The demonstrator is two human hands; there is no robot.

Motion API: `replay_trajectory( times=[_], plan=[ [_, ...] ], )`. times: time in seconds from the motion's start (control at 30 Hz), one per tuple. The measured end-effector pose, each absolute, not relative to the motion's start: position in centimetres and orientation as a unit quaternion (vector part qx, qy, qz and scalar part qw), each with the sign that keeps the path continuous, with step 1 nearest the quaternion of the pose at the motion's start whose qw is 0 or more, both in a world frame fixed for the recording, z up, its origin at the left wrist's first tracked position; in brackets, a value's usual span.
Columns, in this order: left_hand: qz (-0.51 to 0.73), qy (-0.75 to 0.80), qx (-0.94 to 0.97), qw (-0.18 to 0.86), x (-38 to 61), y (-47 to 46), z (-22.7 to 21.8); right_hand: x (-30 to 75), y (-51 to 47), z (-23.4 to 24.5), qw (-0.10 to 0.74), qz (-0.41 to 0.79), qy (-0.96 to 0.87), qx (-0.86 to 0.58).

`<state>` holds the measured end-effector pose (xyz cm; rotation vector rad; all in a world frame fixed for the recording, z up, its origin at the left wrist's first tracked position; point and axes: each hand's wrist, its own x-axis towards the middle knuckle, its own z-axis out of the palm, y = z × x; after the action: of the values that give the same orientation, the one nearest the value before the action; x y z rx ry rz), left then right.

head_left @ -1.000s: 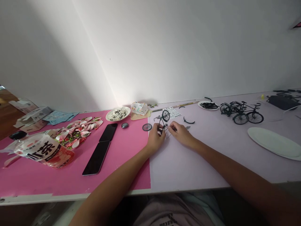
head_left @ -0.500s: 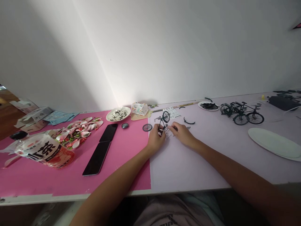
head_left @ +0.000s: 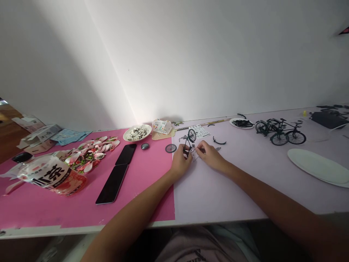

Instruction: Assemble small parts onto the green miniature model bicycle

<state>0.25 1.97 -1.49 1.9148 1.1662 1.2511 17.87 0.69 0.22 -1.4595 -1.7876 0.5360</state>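
Fingers of my left hand (head_left: 181,161) are closed around the dark frame of a model bicycle (head_left: 185,141), which has one wheel (head_left: 192,135) fitted at its far end. Close on the right, my right hand (head_left: 208,154) is pinched at the bicycle's near side, by its small crank parts. Whatever sits between those fingertips is too small to make out. A loose spoked wheel (head_left: 171,148) lies flat to the left of my left hand. Beyond my right hand rests a curved black piece (head_left: 219,141), and a small grey part (head_left: 218,148) lies beside that hand.
Assembled model bicycles (head_left: 280,131) stand at the right, near a plate of black parts (head_left: 241,123) and an oval white plate (head_left: 319,166). An instruction sheet (head_left: 200,131) lies behind. Leftward are phones (head_left: 112,183), a mouse (head_left: 145,146), a plate of small pieces (head_left: 137,133) and a bottle (head_left: 51,174).
My right hand has shifted very slightly at the bicycle, its fingers bending a little more. The bicycle's fitted wheel has tipped a touch. My left hand keeps its hold.
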Motion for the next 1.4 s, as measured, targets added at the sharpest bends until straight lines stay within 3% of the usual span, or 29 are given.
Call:
replay_trajectory(
  times=[1.1, 1.4],
  plan=[
    [0.482, 0.405, 0.731, 0.265, 0.0, 2.1, -1.6, 17.8, 0.2, 1.0, 0.400, 0.218, -0.693, -0.558],
    [0.448, 0.416, 0.741, 0.277, 0.3, 1.7, -1.7, 18.1, 0.4, 1.1, 0.462, 0.176, -0.685, -0.535]
  ],
)
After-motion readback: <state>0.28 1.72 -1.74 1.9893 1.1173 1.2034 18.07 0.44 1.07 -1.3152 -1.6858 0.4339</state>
